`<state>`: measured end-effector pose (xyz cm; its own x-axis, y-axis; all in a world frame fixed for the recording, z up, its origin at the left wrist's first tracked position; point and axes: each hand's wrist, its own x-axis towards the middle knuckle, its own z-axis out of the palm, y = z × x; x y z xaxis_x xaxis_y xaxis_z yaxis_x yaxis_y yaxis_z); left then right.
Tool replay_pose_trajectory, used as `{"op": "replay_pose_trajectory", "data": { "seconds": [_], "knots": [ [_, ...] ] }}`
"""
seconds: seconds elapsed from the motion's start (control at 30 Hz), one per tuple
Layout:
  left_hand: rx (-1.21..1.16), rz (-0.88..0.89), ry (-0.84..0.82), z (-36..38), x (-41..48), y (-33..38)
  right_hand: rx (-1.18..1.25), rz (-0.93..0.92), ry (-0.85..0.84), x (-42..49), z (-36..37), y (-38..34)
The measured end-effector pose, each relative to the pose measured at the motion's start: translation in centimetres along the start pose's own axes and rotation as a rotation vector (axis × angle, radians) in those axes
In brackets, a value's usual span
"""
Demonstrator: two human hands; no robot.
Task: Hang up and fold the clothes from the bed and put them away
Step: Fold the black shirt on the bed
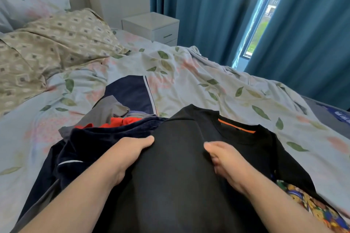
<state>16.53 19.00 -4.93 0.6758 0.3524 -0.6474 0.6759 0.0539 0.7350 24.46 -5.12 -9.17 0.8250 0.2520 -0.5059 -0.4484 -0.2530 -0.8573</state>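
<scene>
a black t-shirt [181, 166] with an orange strip inside its collar fills the lower centre of the frame. the left hand [130, 155] and right hand [225, 161] each grip a fold of it, thumbs on top. it lies on a leaf-print bedsheet [189, 85]; teal curtains [208, 15] and a white nightstand [151, 24] stand along the top.
</scene>
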Motion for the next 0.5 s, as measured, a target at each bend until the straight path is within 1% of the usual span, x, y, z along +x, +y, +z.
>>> {"op": "replay_pose_trajectory", "data": {
  "seconds": [0.03,0.1,0.17,0.2,0.27,0.3,0.33,0.37,0.4,0.43,0.47,0.5],
  "knots": [
    [-0.116,-0.082,-0.049,0.3,0.5,0.5,0.013,-0.002,0.005,1.7,0.9,-1.3],
    [-0.273,-0.218,-0.136,0.5,1.2,0.9,0.089,0.051,0.032,4.5,2.6,-3.0],
    [-0.457,-0.299,-0.211,0.5,1.9,0.5,0.153,0.145,0.071,6.5,3.7,-3.8],
    [-0.557,-0.329,-0.24,0.4,2.0,0.2,0.161,0.199,0.056,7.1,4.1,-4.0],
    [-0.696,-0.364,-0.349,0.2,1.9,-0.4,0.176,0.302,-0.019,7.8,4.8,-3.8],
    [-0.724,-0.364,-0.413,0.2,1.8,-0.5,0.199,0.332,-0.043,8.0,4.9,-3.7],
    [-0.74,-0.342,-0.453,0.3,1.7,-0.5,0.23,0.337,-0.042,8.3,4.9,-3.6],
    [-0.76,-0.312,-0.448,0.4,1.7,-0.2,0.288,0.323,-0.026,8.6,4.9,-3.7],
    [-0.785,-0.256,-0.363,0.3,1.9,0.2,0.358,0.297,-0.003,9.0,4.7,-3.9],
    [-0.82,-0.174,-0.197,0.3,2.3,0.5,0.431,0.258,0.022,9.5,4.5,-4.1],
    [-0.851,-0.056,-0.003,0.2,3.0,0.6,0.487,0.205,0.053,10.0,4.3,-4.4],
    [-0.853,0.067,0.157,0.2,3.6,0.7,0.51,0.144,0.091,10.6,4.3,-4.6]
  ]
}}
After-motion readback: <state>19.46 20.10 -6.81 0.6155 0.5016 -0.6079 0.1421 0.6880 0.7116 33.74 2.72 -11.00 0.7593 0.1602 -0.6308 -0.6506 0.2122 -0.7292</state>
